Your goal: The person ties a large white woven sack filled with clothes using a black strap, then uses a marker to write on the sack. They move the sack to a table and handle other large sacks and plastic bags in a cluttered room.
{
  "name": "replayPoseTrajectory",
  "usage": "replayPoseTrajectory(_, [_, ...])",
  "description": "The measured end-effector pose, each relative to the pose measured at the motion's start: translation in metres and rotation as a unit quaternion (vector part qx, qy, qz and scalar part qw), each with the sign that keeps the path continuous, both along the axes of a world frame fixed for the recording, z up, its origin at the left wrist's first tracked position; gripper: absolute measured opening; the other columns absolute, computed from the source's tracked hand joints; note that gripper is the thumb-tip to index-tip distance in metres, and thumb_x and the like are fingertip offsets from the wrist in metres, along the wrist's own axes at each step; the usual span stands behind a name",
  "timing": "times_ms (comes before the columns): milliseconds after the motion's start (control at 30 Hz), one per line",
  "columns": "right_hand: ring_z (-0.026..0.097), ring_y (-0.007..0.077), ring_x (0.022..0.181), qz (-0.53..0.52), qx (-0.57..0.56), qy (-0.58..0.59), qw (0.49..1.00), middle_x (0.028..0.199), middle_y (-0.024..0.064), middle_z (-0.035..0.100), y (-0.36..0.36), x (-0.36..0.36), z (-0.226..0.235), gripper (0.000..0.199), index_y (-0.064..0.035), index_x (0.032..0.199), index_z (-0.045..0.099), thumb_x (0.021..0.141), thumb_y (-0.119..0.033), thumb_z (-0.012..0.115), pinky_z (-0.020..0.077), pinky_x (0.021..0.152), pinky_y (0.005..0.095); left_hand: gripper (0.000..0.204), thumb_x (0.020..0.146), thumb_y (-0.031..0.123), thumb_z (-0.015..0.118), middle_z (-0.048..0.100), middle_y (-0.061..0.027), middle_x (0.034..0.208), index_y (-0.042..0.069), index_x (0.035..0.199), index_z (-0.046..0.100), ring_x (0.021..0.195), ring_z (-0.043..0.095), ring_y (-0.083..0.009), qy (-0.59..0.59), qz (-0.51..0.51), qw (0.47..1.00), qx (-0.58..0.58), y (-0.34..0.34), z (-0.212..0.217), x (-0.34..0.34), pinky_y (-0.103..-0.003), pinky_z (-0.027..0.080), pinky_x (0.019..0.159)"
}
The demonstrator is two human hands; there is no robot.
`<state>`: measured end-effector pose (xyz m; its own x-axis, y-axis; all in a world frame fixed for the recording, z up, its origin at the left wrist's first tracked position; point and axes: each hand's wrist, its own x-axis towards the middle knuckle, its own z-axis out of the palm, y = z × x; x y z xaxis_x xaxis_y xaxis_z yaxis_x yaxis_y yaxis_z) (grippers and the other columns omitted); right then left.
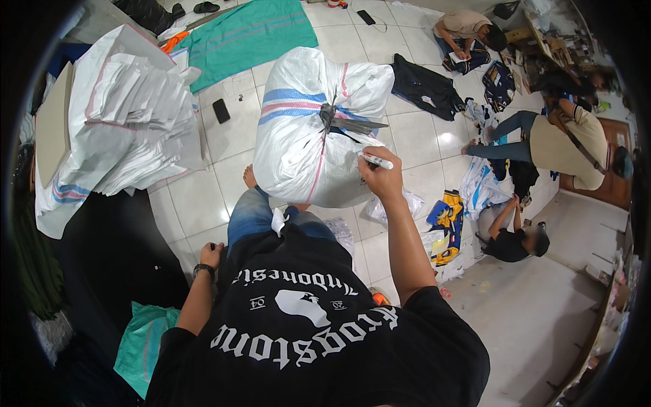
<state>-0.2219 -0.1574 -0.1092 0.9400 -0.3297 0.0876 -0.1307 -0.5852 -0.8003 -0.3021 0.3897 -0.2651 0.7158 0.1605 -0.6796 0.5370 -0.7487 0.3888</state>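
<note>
A bulging white woven sack [288, 152] with blue and red stripes stands on the floor in front of me. Its gathered mouth is tied with a black strip [327, 117]. My right hand [383, 178] is closed around a white marker pen [377, 161], whose tip end points at the sack's right side; whether it touches is hard to tell. Low at my left side, my left hand [211, 255] is curled beside my leg. A small dark thing shows at its fingertips, too small to name.
To the left, a large open sack [61, 197] holds stacks of white sheets. A green woven sheet [244, 41] and a phone [221, 110] lie on the tiles. Several people are at the right, among them one standing person [566, 142], with jerseys [444, 227] spread around.
</note>
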Motion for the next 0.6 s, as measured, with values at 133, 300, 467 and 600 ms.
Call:
replayPoseTrajectory(133, [0.067,0.0324,0.075,0.001,-0.018,0.000,1.000,0.086,0.0156,0.068,0.001,0.002,0.001,0.016,-0.0019,0.088,0.068,0.074,-0.008,0.073,0.0533,0.068,0.0366,0.035,0.086,0.031,0.069,0.062,-0.0097,0.065,-0.001,0.076,0.060,0.060,0.056,-0.0199,0.001,0.015,0.999,-0.033,0.002,-0.005,0.010,-0.037,0.046,0.060])
replayPoseTrajectory(300, [0.067,0.0294,0.070,-0.031,0.009,-0.008,0.999,0.084,0.0144,0.068,0.002,0.001,-0.002,0.016,-0.0020,0.087,0.068,0.073,-0.008,0.072,0.0532,0.064,0.0350,0.036,0.086,0.032,0.069,0.061,-0.0100,0.065,-0.001,0.075,0.059,0.060,0.056,-0.0203,-0.004,0.017,0.999,-0.045,0.001,-0.006,0.016,-0.037,0.045,0.059])
replayPoseTrajectory(467, [0.066,0.0280,0.067,-0.018,-0.014,-0.006,1.000,0.083,0.0139,0.067,-0.002,-0.001,-0.002,0.015,-0.0019,0.086,0.067,0.073,-0.008,0.072,0.0528,0.062,0.0344,0.037,0.087,0.033,0.069,0.061,-0.0098,0.065,-0.001,0.075,0.059,0.060,0.056,-0.0202,-0.013,-0.004,1.000,-0.026,-0.002,0.001,0.017,-0.036,0.045,0.059])
replayPoseTrajectory(600, [0.065,0.0283,0.067,-0.037,-0.021,-0.040,0.998,0.082,0.0141,0.067,-0.004,-0.002,-0.005,0.015,-0.0017,0.085,0.066,0.073,-0.008,0.072,0.0524,0.062,0.0348,0.038,0.086,0.035,0.069,0.062,-0.0098,0.070,-0.001,0.080,0.062,0.064,0.055,-0.0188,0.017,-0.002,1.000,-0.016,-0.009,0.015,0.021,-0.036,0.045,0.062])
